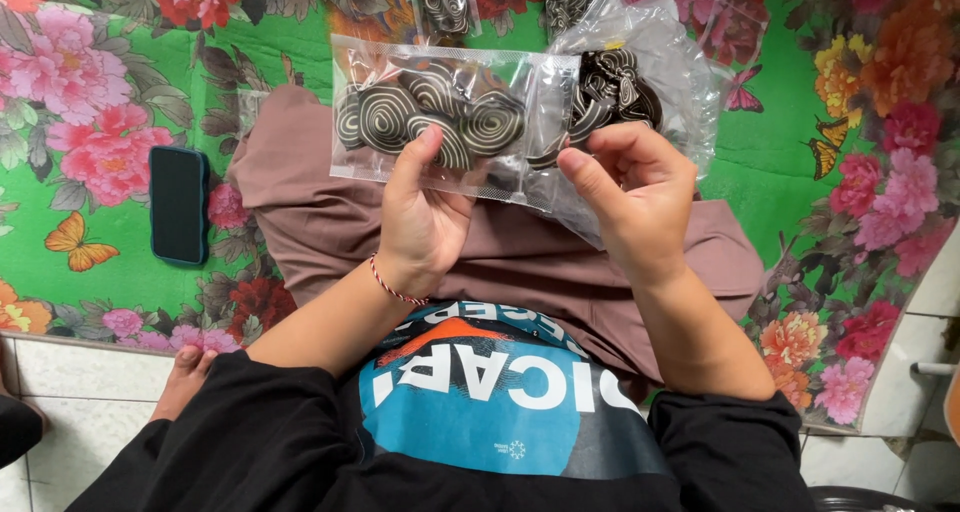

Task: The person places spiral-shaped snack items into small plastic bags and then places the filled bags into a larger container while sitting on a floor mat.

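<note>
Fingers of my left hand (420, 212) pinch the lower edge of a clear plastic packet (440, 122) of dark, swirl-patterned fabric scrunchies, thumb pressed on its front. My right hand (630, 192) grips the packet's right end, fingers curled closed on the film. The packet sits raised above my lap, over a green floral mat (120, 102). I judge it light, soft and crinkly, the film slippery; the sealed edges give the surest hold. A dark phone (179, 204) lies on the mat to the left.

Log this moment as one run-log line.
left hand: holds clear packet | right hand: pinches packet end | phone: on floral mat
</note>
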